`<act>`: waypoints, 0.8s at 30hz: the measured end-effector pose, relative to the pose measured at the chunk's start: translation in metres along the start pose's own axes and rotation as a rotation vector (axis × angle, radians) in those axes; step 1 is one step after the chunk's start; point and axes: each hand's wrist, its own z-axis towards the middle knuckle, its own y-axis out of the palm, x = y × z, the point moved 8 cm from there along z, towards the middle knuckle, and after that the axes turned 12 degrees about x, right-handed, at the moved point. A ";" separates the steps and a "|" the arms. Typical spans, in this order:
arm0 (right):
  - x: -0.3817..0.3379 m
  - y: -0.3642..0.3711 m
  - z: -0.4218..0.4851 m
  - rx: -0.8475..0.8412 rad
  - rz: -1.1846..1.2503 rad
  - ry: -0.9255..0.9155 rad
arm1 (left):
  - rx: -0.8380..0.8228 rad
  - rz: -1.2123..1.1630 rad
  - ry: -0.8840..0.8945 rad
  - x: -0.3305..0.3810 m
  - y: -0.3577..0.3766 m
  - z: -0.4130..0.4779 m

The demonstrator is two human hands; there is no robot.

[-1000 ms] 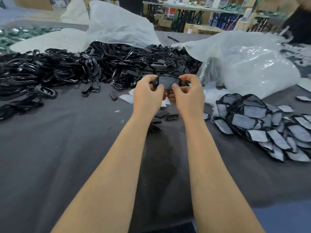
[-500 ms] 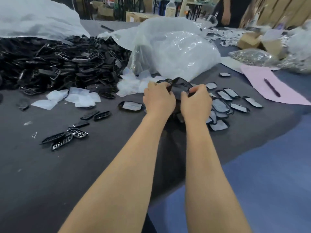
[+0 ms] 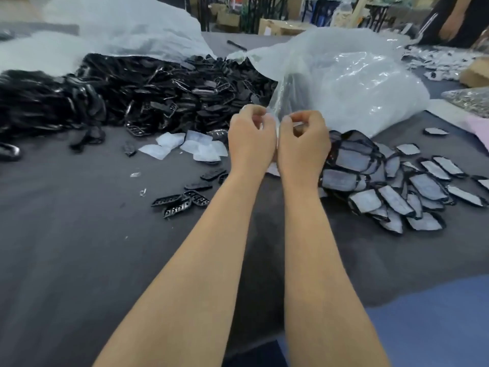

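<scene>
No readable text, label, brand or number is showing on the black parts [image 3: 169, 91], plastic bags [image 3: 344, 83] or table [image 3: 79, 260].

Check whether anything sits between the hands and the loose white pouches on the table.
Nothing visible does. The white pouches lie on the grey cloth just left of the left hand, with no part across the gap; the right hand is beside it, farther off.

Black parts heap [image 3: 158, 96] left; white pads [image 3: 185, 147] before it; person [image 3: 449, 19] far right.
</scene>
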 end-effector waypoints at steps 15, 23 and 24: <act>-0.080 0.233 -0.178 -0.820 -0.102 -0.208 | 0.653 -0.013 -0.350 -0.111 -0.256 0.081; -0.069 0.264 -0.212 -0.841 -0.469 -0.381 | 0.665 -0.116 -0.439 -0.140 -0.264 0.092; -0.070 0.263 -0.208 -0.792 -0.463 -0.365 | 0.662 -0.116 -0.431 -0.140 -0.263 0.093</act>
